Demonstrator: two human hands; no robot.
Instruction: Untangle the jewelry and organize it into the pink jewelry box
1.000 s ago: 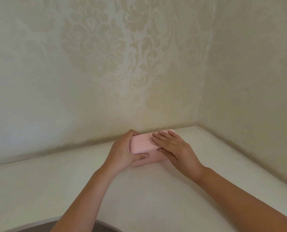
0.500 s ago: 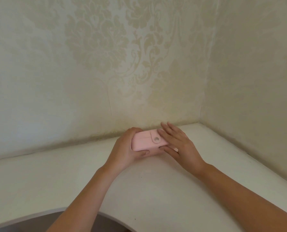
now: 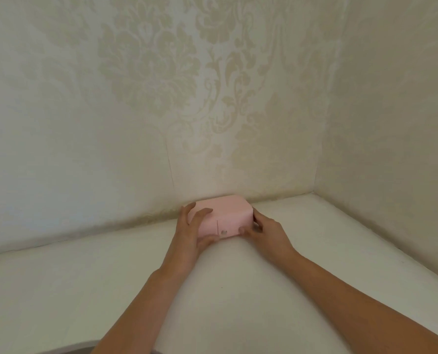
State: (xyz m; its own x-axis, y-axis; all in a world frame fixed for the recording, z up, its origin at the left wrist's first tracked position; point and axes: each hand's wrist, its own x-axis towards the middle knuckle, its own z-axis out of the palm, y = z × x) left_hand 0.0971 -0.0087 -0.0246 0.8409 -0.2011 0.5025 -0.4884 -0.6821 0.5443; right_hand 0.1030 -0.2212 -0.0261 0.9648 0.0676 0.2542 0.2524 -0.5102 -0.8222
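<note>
A small pink jewelry box (image 3: 226,215) stands closed on the white tabletop (image 3: 85,290), close to the back wall. Its snap button (image 3: 223,233) faces me on the front. My left hand (image 3: 191,232) grips the box's left end, fingers over the top and thumb under the front. My right hand (image 3: 265,232) holds the right end, thumb on the front face beside the button and fingers behind the side. No jewelry is in view.
Patterned cream wallpaper (image 3: 161,98) covers the back wall, and a second wall (image 3: 391,123) meets it at a corner on the right. The table's curved near edge (image 3: 67,347) shows at the bottom left.
The box has been turned so that its button side now faces me, and it sits a little nearer the wall. My right hand moved from lying over the top to holding the right end.
</note>
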